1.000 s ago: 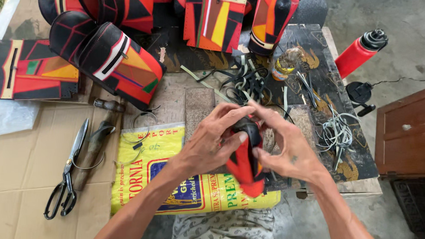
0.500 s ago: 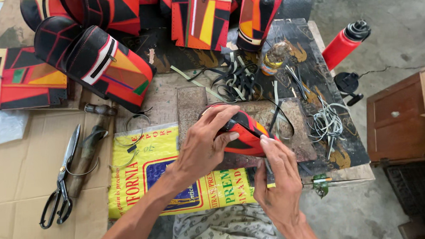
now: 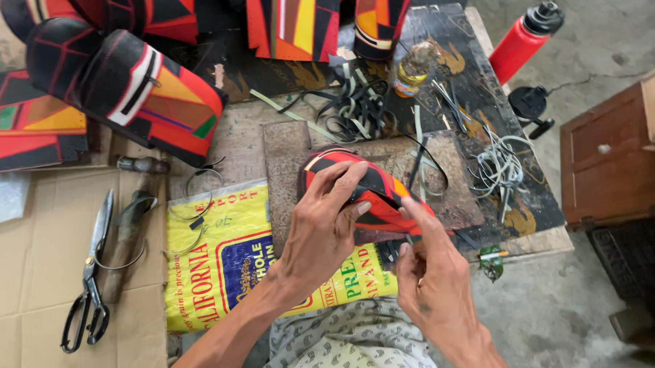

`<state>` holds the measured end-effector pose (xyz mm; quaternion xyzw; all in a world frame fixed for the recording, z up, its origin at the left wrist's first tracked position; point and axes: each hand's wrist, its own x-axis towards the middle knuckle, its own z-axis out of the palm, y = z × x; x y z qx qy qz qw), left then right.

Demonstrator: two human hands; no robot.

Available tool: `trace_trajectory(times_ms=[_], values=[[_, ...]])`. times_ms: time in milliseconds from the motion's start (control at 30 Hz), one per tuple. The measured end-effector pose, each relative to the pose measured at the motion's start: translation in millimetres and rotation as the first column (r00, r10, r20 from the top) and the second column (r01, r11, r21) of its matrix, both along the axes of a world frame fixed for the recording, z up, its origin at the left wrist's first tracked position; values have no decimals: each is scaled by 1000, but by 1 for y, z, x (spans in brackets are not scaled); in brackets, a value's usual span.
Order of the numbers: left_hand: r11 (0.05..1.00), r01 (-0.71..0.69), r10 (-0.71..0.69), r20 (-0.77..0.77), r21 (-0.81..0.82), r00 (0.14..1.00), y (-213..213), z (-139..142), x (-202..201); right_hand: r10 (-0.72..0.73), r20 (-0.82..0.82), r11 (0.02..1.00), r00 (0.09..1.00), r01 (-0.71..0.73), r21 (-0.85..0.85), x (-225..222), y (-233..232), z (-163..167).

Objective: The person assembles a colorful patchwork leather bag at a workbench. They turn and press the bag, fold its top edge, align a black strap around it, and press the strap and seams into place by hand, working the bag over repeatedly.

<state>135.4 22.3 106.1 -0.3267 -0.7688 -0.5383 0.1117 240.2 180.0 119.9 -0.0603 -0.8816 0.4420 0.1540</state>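
My left hand (image 3: 322, 231) grips the red-and-black patterned piece (image 3: 371, 193) on the tabletop (image 3: 297, 145), while my right hand's (image 3: 429, 275) fingers pinch its edge at four o'clock.

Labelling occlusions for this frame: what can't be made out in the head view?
- Red, orange and black patterned shoe-shaped piece: near side and underside hidden by the left hand and right hand.
- What the right hand's fingertips pinch: too small to tell.
- Patterned red and black panels: cut off by the top edge.
- Brown wooden cabinet: cut off by the right edge.
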Motion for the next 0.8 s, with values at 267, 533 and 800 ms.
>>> trace_trajectory(times_ms=[267, 533, 800], values=[[999, -37, 38, 172, -11, 984, 1, -4, 14, 49, 140, 998, 989, -53, 26, 21, -3, -7], [973, -4, 49, 189, -232, 981, 0, 4, 18, 126, 24, 855, 992, -97, -510, -2, 5, -48], [976, 21, 0, 95, -218, 995, -7, -9, 12, 243, -123, 154, 962, -163, -974, -21, 12, -69]])
